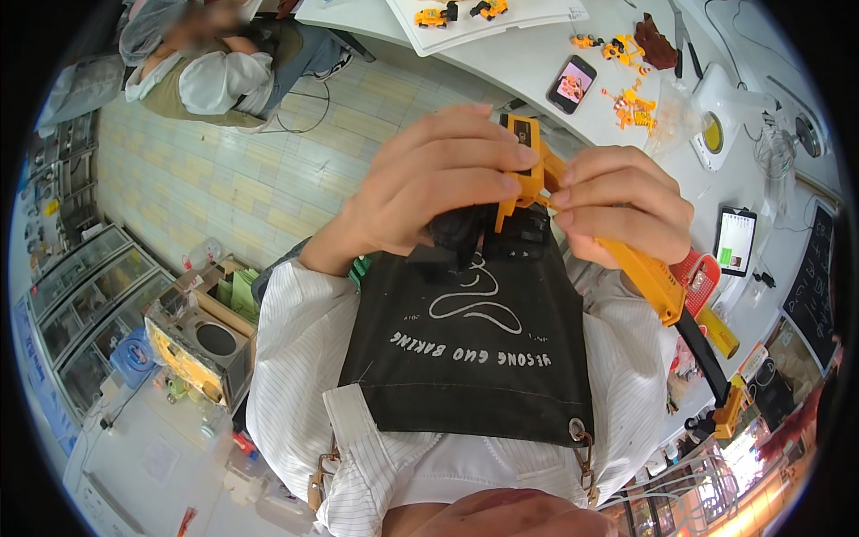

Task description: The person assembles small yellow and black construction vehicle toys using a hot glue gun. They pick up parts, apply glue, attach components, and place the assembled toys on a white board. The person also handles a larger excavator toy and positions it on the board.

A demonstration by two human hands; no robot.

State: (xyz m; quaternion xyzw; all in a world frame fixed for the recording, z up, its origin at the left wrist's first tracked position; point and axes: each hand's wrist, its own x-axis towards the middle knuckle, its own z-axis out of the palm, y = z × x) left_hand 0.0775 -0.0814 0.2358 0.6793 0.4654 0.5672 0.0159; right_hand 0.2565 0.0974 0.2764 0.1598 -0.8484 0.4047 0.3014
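Up in front of my chest is a yellow and black toy crane [530,157], its black base turned toward my apron. My left hand [438,174] wraps round the body from the left, fingers over the yellow part. On the other side, my right hand [622,201] pinches the yellow part where body and boom come together; its fingertips partly hide the joint. From under the right hand the long boom [658,285] slants down to the right, yellow first, then black, with a small yellow piece at its end. Whether boom and body are fastened together I cannot tell.
On the white table [528,63] lie a phone [571,84], several small yellow toy vehicles [633,111] and a white scale [713,134]. A whisk [775,154] and another lit screen [735,240] are farther right. Another person [224,80] sits at the far left.
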